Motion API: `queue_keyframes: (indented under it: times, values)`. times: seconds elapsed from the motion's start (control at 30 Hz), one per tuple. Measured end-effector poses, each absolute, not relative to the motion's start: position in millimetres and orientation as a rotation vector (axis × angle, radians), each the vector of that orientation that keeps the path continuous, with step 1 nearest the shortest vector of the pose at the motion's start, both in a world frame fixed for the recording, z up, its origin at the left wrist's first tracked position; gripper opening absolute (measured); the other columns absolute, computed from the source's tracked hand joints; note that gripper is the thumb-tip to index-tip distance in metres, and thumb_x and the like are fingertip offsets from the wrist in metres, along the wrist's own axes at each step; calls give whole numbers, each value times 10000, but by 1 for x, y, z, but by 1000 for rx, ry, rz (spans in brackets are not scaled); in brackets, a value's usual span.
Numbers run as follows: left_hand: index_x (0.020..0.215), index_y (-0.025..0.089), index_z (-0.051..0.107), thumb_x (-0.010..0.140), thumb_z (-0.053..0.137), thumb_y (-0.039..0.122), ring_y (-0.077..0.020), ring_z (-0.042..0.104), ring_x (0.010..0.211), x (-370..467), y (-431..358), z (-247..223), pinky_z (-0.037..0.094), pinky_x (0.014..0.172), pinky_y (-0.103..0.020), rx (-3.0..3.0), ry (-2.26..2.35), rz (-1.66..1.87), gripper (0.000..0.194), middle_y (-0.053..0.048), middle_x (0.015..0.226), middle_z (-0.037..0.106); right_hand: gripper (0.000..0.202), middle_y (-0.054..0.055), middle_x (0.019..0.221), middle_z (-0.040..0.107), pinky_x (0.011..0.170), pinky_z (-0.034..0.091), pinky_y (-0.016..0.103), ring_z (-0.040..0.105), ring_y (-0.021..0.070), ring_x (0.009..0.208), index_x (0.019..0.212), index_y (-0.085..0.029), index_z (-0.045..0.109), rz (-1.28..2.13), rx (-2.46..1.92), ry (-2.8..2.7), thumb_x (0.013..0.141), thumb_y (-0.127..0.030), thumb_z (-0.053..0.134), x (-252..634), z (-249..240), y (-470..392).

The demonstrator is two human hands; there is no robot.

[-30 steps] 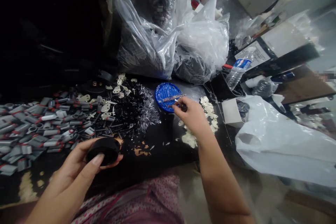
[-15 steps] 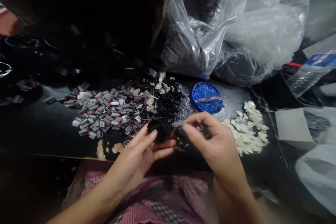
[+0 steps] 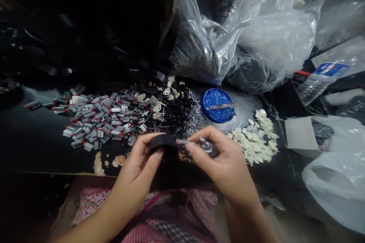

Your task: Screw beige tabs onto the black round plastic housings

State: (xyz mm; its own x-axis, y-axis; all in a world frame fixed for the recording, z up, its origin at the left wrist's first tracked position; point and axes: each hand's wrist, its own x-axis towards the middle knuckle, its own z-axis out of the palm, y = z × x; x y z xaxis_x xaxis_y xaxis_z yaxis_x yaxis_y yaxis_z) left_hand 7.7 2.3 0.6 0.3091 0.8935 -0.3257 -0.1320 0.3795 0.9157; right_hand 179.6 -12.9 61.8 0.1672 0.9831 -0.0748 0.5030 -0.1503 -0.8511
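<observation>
1. Black round part (image 3: 163, 143), at the lower centre of the head view: our left hand (image 3: 140, 163) has it, thumb and fingers closed around its rim.
2. Our right hand (image 3: 225, 161) reached to the blue lid (image 3: 219, 115) a second ago; now it is at the lower centre, just right of the black round part. Thumb and forefinger pinch a slim red-ended piece (image 3: 181, 142).
3. Half a second ago the black round part looked more turned; now it shows its side edge-on, with the red end right beside it. We judge that the work has shifted from the lid to the spot between our hands.
4. Whether that red end touches or enters the black round part we cannot tell; its inner face is turned away from us.
5. A shiny object (image 3: 208, 147) under our right fingers is blurred and partly covered, so we cannot name it.
6. Darkness swallows the upper left; the clear bottle (image 3: 322, 79) at right is smeared.
</observation>
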Motion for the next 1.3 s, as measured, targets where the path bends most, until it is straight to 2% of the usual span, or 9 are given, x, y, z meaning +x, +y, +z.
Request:
queue_keyframes:
  times: [0.37, 0.53, 0.6, 0.73, 0.8, 0.87, 1.03, 1.17, 1.3]
  values:
    - [1075, 379, 632, 874, 614, 339, -177, 565, 1103, 6, 0, -3, 428, 951, -258, 647, 868, 724, 206, 55, 1133, 654, 69, -49, 780, 646, 707, 388, 298, 558, 116, 728, 885, -249, 640, 619, -1588, -1706, 862, -185, 631, 181, 54, -21]
    - [1011, 332, 672, 839, 650, 357, -184, 618, 966, -1, -2, 1, 478, 852, -266, 528, 833, 633, 176, 28, 1065, 671, 281, -25, 833, 656, 698, 442, 278, 593, 131, 750, 1021, -254, 682, 1277, -1548, -1467, 763, -344, 748, 189, 54, -25]
    - [965, 314, 695, 799, 689, 382, -183, 624, 891, -7, -6, 3, 488, 804, -264, 528, 849, 577, 180, 22, 969, 688, 261, -14, 811, 665, 683, 465, 265, 601, 125, 719, 993, -229, 702, 1537, -1436, -1327, 785, -387, 714, 190, 49, -30]
    - [895, 270, 741, 762, 720, 374, -176, 616, 789, -12, -13, 6, 491, 723, -235, 667, 873, 496, 170, -2, 811, 692, 141, -23, 714, 665, 641, 465, 238, 589, 109, 651, 759, -201, 704, 1612, -1447, -1170, 791, -338, 697, 188, 41, -41]
    - [887, 272, 748, 760, 723, 354, -171, 624, 772, -10, -14, 7, 501, 706, -221, 654, 888, 501, 154, -2, 799, 694, 120, -30, 679, 663, 596, 454, 237, 587, 111, 614, 773, -209, 704, 1624, -1483, -1152, 802, -321, 678, 188, 39, -44]
    - [918, 292, 742, 771, 715, 338, -181, 641, 834, -6, -12, 7, 525, 751, -239, 538, 922, 553, 157, 0, 892, 716, 133, -17, 713, 686, 627, 450, 266, 606, 130, 647, 844, -222, 711, 1459, -1641, -1255, 856, -304, 607, 191, 38, -43]
    - [985, 274, 724, 828, 655, 279, -220, 631, 993, 5, -9, 6, 555, 883, -374, 349, 967, 702, 171, -14, 1120, 683, 119, 49, 887, 699, 801, 353, 386, 607, 213, 823, 911, -194, 664, 466, -2148, -1769, 888, -237, 556, 199, 25, -31]
    - [976, 261, 712, 830, 665, 283, -196, 657, 944, 6, -9, 1, 575, 842, -327, 382, 927, 715, 155, -9, 1066, 700, 97, 52, 854, 683, 769, 315, 374, 595, 209, 757, 907, -176, 642, 312, -2163, -1985, 886, -232, 565, 197, 14, -23]
    - [994, 245, 679, 851, 645, 280, -197, 662, 996, 9, -6, 2, 537, 912, -329, 346, 943, 780, 151, -18, 1043, 723, 56, 23, 768, 671, 748, 325, 352, 583, 188, 711, 830, -173, 621, 368, -2023, -1916, 851, -226, 616, 184, 16, -18]
